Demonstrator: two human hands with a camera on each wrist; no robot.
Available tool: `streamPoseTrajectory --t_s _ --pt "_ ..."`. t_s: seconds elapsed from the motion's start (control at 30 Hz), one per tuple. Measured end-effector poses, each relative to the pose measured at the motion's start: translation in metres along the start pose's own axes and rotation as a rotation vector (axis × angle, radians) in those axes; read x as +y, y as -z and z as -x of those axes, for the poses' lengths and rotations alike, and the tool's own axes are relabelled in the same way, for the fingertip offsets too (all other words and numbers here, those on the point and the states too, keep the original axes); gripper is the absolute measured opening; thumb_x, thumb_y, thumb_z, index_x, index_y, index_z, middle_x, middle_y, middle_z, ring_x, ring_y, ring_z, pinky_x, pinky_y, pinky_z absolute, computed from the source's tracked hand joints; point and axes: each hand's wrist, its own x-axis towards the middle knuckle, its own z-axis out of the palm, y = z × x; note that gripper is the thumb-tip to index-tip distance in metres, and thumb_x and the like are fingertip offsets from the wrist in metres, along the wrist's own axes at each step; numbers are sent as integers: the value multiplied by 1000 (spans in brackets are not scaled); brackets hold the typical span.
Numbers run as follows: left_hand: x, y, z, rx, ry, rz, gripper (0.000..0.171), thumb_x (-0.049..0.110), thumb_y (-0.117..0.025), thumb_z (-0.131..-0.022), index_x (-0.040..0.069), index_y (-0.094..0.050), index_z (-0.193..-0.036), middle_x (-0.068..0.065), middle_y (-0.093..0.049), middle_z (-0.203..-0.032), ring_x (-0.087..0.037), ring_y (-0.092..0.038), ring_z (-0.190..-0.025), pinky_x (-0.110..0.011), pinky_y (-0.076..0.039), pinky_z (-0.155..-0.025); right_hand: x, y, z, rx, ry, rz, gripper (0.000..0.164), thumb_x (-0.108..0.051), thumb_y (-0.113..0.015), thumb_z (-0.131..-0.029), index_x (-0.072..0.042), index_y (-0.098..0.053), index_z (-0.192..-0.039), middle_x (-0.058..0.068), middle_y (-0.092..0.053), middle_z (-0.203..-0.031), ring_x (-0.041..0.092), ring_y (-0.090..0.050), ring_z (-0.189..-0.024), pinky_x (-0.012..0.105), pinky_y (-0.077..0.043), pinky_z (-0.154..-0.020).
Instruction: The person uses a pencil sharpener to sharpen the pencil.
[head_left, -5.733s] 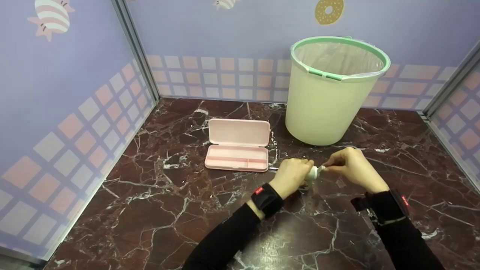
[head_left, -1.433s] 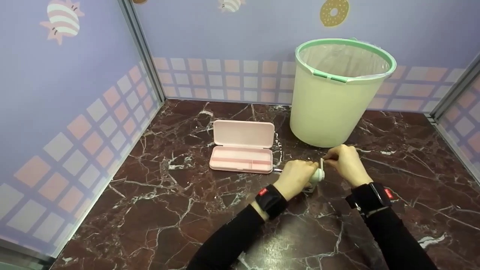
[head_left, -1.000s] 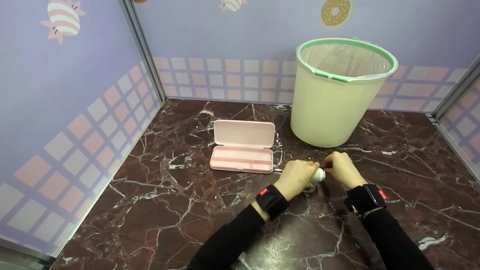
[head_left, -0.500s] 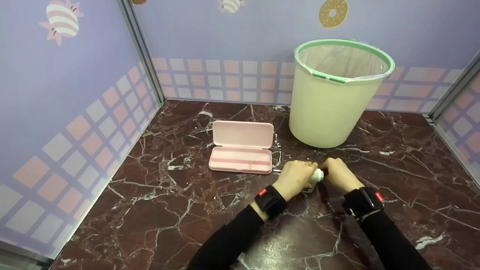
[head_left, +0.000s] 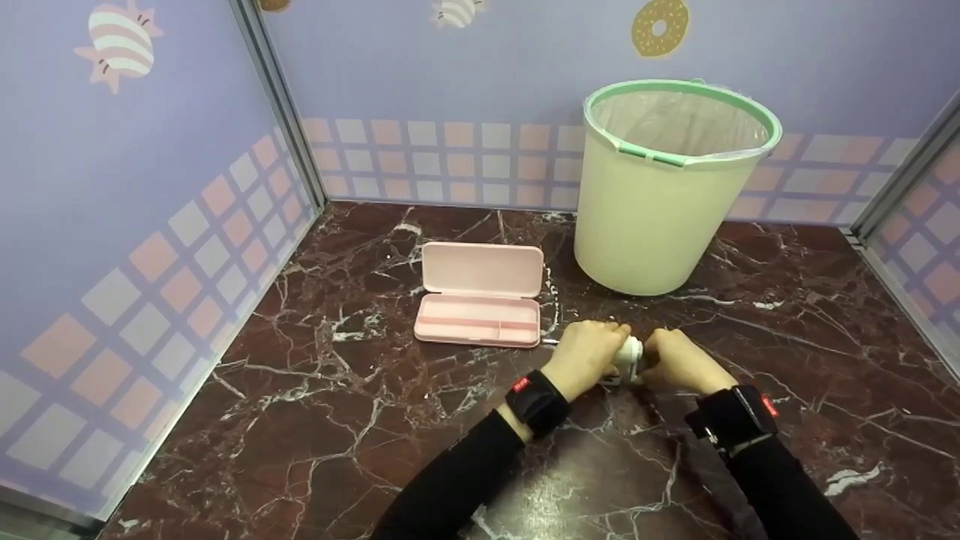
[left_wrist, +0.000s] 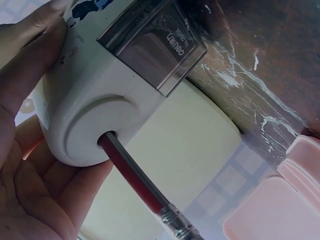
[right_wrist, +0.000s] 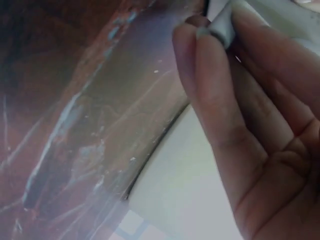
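Grip of left hand (head_left: 586, 356) curled round white sharpener (left_wrist: 102, 82), grip of right hand (head_left: 682, 361) pinching its crank knob (right_wrist: 225, 30); red-and-dark pencil (left_wrist: 135, 175) jutting left from sharpener, nearly to open pink case (head_left: 482, 268); lined bin (head_left: 652, 217) behind sharpener, bench (head_left: 300, 450) beneath.

We see lilac walls (head_left: 465, 82) with pink-and-white squares at twelve and nine o'clock; light (head_left: 551, 508) gleams at six on the glossy dark-red, white-veined bench (head_left: 300, 450).

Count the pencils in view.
1: the red-and-dark pencil, one end inside the sharpener that the left hand grips. Others could be hidden.
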Motion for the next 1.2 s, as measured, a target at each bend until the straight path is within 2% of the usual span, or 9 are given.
streamPoseTrajectory --t_s 0.27,0.5,0.67,0.8,0.93,1.1,1.2 --pt "-2 -1 3 27 -2 26 51 42 -82 -75 22 -66 -119 10 -73 -103 -9 -71 -88 -25 -58 -71 -14 10 14 -41 65 -14 14 3 -76 -65 -9 -70 -62 -5 -64 -59 4 -47 -52 20 -43 -51" --pt "-3 1 2 17 -2 40 53 41 -82 -75 22 -65 -121 10 -73 -104 -9 -71 -88 -24 -58 -73 -26 21 23 25 120 18 16 7 -74 -68 -8 -71 -65 -6 -65 -61 0 -46 -54 18 -42 -53" --pt "-1 2 1 5 3 48 52 42 -83 -74 21 -66 -119 10 -73 -103 -9 -70 -88 -24 -58 -73 -34 28 26 67 98 36 20 8 -74 -68 -10 -70 -63 -8 -64 -60 1 -45 -53 19 -41 -52" --pt "-1 2 0 5 5 41 49 40 -83 -74 22 -66 -117 10 -73 -102 -9 -71 -87 -25 -58 -72 -38 33 28 114 89 55 20 5 -77 -72 -13 -73 -66 -4 -70 -65 3 -54 -56 20 -46 -55" --pt "-1 2 0 3 8 41 48 38 -83 -74 23 -66 -116 11 -73 -103 -9 -70 -88 -24 -58 -73 -39 36 28 160 79 63 14 2 -78 -76 -11 -75 -70 0 -72 -68 5 -61 -58 21 -50 -56" --pt "0 2 0 14 11 32 49 38 -83 -74 23 -67 -117 11 -73 -103 -8 -70 -86 -23 -58 -72 -39 37 24 223 38 29 11 2 -77 -78 -7 -74 -72 7 -73 -68 11 -60 -48 22 -50 -47" --pt "0 0 0 40 10 23 45 35 -84 -74 23 -68 -114 11 -74 -101 -8 -71 -84 -23 -58 -69 -38 36 21 287 58 53 8 0 -79 -76 -6 -75 -73 8 -74 -71 12 -63 -52 22 -51 -50"
